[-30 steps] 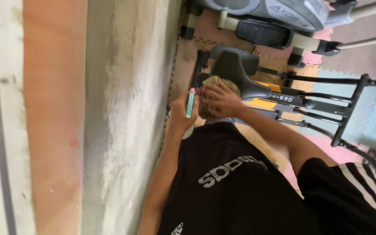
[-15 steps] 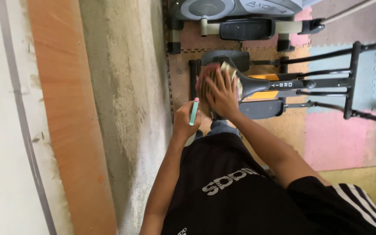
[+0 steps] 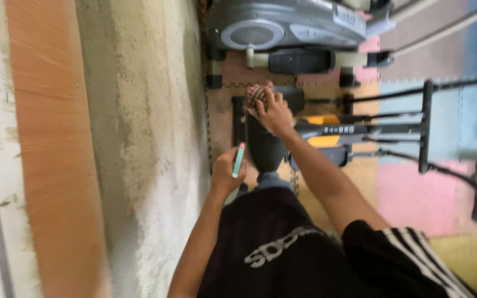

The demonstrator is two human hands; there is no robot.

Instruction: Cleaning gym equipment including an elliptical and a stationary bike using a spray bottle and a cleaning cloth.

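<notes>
Pink, blue and tan foam floor mats [image 3: 415, 193] at right, an orange wooden board [image 3: 51, 138] at left, a grey exercise machine [image 3: 282, 25] on top, and a brown checked cloth [image 3: 256, 95].

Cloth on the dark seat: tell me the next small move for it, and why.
Probably draw the right hand and its checked cloth back along the dark seat toward the body. The cloth sits bunched at the seat's far end, and most of the seat on the near side lies uncovered by it. The left hand holds a slim teal object clear of the seat.
</notes>
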